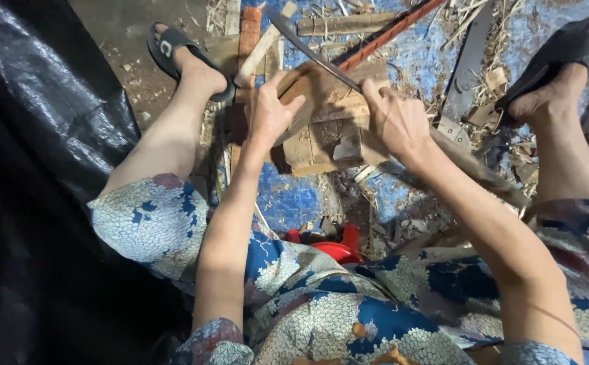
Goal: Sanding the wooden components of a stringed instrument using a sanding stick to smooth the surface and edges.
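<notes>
Left hand (267, 111) fingers clamp the wood piece (308, 91) upright on the wooden block (331, 138) on the floor, steadying it. Right hand (396, 120) fingers are closed round the blade's (308, 46) handle, edge resting on the wood.

A long, dark, slightly curved metal blade (311, 51) runs slantwise from the upper middle of the view down toward the right, its pointed tip farthest from the person and its handle end hidden inside the right hand (397, 122). Its edge rests on the top of a pale brown, roughly cut piece of wood (321, 91), which the left hand (269, 111) grips from the left side. That piece stands on a worn, blocky wooden chopping block (331, 145) on the littered floor.
</notes>
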